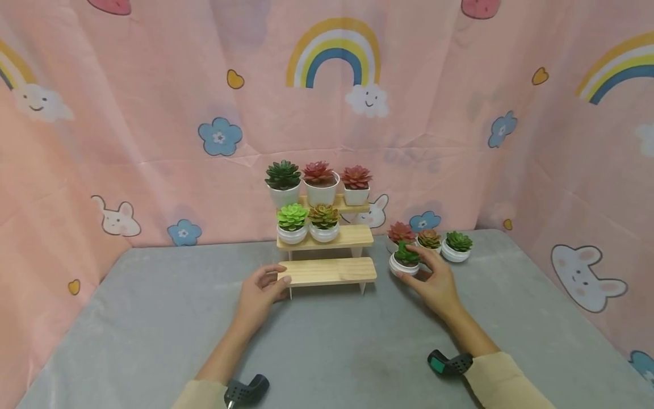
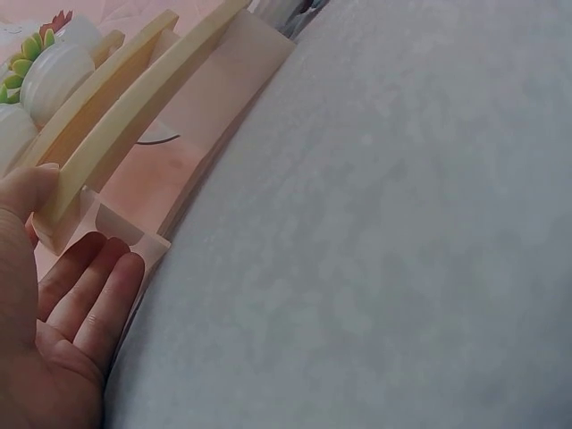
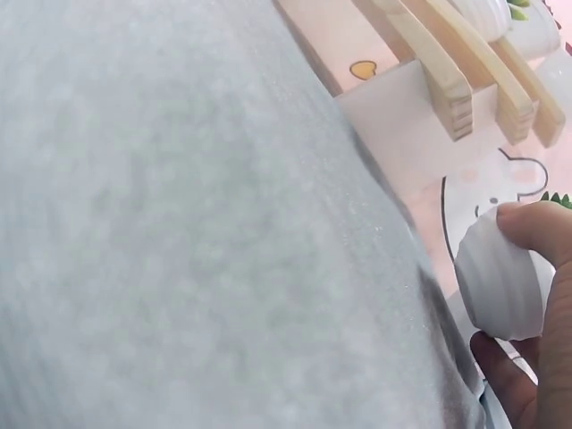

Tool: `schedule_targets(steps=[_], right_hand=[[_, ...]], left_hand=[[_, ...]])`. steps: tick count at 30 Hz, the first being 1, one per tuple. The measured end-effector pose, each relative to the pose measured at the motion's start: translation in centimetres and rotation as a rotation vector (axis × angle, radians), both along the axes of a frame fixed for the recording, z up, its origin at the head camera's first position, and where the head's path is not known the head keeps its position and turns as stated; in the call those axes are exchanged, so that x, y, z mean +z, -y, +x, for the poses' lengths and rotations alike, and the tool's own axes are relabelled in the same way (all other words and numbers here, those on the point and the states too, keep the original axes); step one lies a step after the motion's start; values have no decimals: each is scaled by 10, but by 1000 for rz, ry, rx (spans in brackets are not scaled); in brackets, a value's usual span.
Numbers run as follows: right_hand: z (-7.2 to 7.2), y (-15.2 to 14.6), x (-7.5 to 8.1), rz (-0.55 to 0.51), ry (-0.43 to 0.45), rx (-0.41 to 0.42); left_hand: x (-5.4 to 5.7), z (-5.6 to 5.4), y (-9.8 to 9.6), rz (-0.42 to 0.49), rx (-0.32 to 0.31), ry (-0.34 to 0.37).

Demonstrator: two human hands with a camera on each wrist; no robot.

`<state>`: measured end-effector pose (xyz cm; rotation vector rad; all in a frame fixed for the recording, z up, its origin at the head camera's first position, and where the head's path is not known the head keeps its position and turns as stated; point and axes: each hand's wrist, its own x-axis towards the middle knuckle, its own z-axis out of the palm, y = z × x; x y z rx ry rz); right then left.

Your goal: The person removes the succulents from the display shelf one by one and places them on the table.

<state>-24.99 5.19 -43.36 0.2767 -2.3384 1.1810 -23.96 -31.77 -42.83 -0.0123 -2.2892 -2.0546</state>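
My right hand (image 1: 436, 284) holds a small green potted succulent (image 1: 407, 254) by its ribbed white pot (image 3: 503, 277), to the right of a three-tier wooden plant stand (image 1: 327, 271). My left hand (image 1: 259, 292) grips the left end of the stand's lowest shelf, with the thumb (image 2: 31, 189) on the shelf's edge. Below that shelf, the other fingers (image 2: 94, 295) extend close to a white leg panel. Nothing stands on the lowest shelf. A light green succulent (image 1: 293, 223) and a brownish one (image 1: 324, 222) sit on the middle shelf, toward its left.
On the top shelf stand a dark green succulent (image 1: 283, 182) and two red ones (image 1: 321, 180). Behind my right hand, on the grey tabletop (image 1: 327, 352), are a red succulent (image 1: 400, 234), a brownish one (image 1: 429, 238) and a green one (image 1: 457, 246). A pink patterned cloth (image 1: 168, 147) hangs behind.
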Motion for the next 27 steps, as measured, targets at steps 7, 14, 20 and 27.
schedule_targets(steps=[7, 14, 20, 27], right_hand=[[-2, -4, -6, 7, -15, 35], [-3, -2, -6, -3, 0, 58], [-4, -2, -7, -20, 44, 72], [-6, -5, -9, -8, 58, 64]], left_hand=[[0, 0, -1, 2, -4, 2], [0, 0, 0, 1, 0, 2], [1, 1, 0, -4, 4, -7], [0, 0, -1, -1, 0, -11]])
